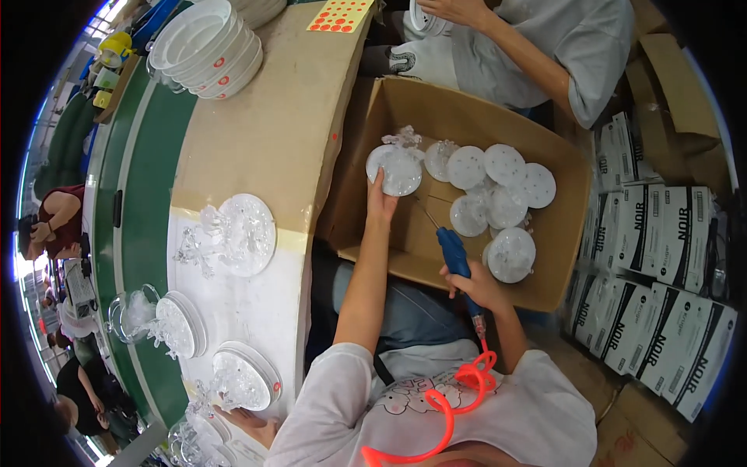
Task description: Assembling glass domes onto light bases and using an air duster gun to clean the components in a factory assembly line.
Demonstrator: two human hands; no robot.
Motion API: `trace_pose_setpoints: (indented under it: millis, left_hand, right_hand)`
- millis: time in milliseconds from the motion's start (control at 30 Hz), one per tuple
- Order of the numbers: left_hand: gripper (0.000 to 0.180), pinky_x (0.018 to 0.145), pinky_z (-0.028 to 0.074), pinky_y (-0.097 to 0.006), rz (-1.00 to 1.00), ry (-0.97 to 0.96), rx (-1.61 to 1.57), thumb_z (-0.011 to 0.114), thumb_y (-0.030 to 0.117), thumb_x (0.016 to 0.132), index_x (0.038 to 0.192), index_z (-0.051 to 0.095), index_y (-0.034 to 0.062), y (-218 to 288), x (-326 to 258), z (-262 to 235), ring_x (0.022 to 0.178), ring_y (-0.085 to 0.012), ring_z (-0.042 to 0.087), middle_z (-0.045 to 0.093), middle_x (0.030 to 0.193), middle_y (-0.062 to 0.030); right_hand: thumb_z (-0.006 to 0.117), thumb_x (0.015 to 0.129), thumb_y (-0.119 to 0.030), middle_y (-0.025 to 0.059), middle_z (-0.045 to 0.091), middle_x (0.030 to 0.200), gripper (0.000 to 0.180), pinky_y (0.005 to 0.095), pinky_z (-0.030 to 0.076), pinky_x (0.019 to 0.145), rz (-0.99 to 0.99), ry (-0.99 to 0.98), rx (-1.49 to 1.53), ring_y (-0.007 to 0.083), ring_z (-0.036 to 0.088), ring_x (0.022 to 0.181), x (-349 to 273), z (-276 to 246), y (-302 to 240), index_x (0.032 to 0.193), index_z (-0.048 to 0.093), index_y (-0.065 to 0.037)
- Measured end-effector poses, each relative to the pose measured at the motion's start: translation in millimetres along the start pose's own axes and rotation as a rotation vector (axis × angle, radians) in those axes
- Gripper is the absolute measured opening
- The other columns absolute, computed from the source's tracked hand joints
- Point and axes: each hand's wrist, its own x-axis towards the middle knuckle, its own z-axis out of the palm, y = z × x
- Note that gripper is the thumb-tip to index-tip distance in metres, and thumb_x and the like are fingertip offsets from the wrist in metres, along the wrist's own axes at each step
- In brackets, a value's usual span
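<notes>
My left hand point(380, 204) reaches into an open cardboard box point(436, 105) on my lap and touches the lower edge of a round clear-and-white plastic disc point(395, 170) at its far left. My right hand point(476, 286) grips a blue pen-shaped air tool point(453, 251) with its thin tip pointing into the box. A red coiled hose point(443, 405) runs from the tool down across my white shirt. Several more discs point(498, 194) lie piled in the box to the right of the tool.
On the left, a curved cardboard-topped bench point(272, 117) carries clear plastic parts on discs point(237, 233) and stacked white bowls point(208, 48). Another hand point(250, 425) rests at its near end. A person in grey point(545, 47) sits beyond the box. White cartons point(661, 272) are stacked on the right.
</notes>
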Motion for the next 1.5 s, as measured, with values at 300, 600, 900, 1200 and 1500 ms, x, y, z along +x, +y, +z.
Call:
trace_pose_setpoints:
  millis: [300, 600, 900, 1200, 1500]
  left_hand:
    - [0.043, 0.097, 0.038, -0.040, -0.077, 0.179, -0.059, 0.052, 0.017, 0.083, 0.122, 0.042, 0.0042, -6.1, -6.0, -8.7, 0.112, -0.0272, 0.047, 0.049, 0.122, -0.0118]
    - [0.044, 0.094, 0.040, -0.042, -0.040, 0.204, -0.043, 0.056, 0.016, 0.080, 0.121, 0.043, 0.0049, -3.2, -5.5, -13.9, 0.111, -0.0275, 0.049, 0.051, 0.119, -0.0116]
    - [0.040, 0.092, 0.043, -0.042, -0.047, 0.276, -0.069, 0.056, 0.009, 0.078, 0.117, 0.047, 0.0019, -5.2, -5.1, -22.0, 0.106, -0.0279, 0.052, 0.054, 0.115, -0.0118]
    - [0.045, 0.093, 0.041, -0.044, -0.058, 0.270, -0.118, 0.055, 0.009, 0.078, 0.120, 0.043, 0.0010, -8.7, -5.2, -18.6, 0.108, -0.0292, 0.050, 0.052, 0.117, -0.0142]
    - [0.045, 0.091, 0.043, -0.043, -0.076, 0.354, -0.077, 0.057, 0.008, 0.075, 0.118, 0.045, 0.0026, -7.0, -1.3, -30.2, 0.106, -0.0292, 0.052, 0.053, 0.115, -0.0120]
  right_hand:
    - [0.054, 0.076, -0.018, 0.0047, 0.053, 0.061, 0.022, 0.0265, 0.043, 0.051, 0.086, -0.007, -0.182, 0.0136, 0.055, 0.051, 14.7, 1.5, -9.5, 0.086, 0.056, 0.001]
    - [0.056, 0.075, -0.023, 0.0046, 0.053, 0.057, 0.025, 0.0282, 0.043, 0.051, 0.151, 0.011, -0.212, 0.0145, 0.056, 0.051, 15.7, -8.0, -4.7, 0.085, 0.057, -0.001]
    - [0.055, 0.076, -0.021, 0.0049, 0.053, 0.060, 0.022, 0.0270, 0.042, 0.051, 0.101, -0.073, -0.081, 0.0130, 0.053, 0.051, 7.5, -17.8, 7.5, 0.084, 0.055, 0.000]
    - [0.056, 0.077, -0.026, 0.0045, 0.054, 0.060, 0.025, 0.0273, 0.043, 0.051, 0.079, 0.001, -0.213, 0.0135, 0.054, 0.050, 17.1, -8.6, -0.2, 0.082, 0.056, -0.002]
    - [0.055, 0.076, -0.029, 0.0053, 0.054, 0.053, 0.028, 0.0286, 0.043, 0.050, 0.130, 0.006, -0.235, 0.0148, 0.056, 0.050, 16.2, -19.3, 6.4, 0.082, 0.058, -0.002]
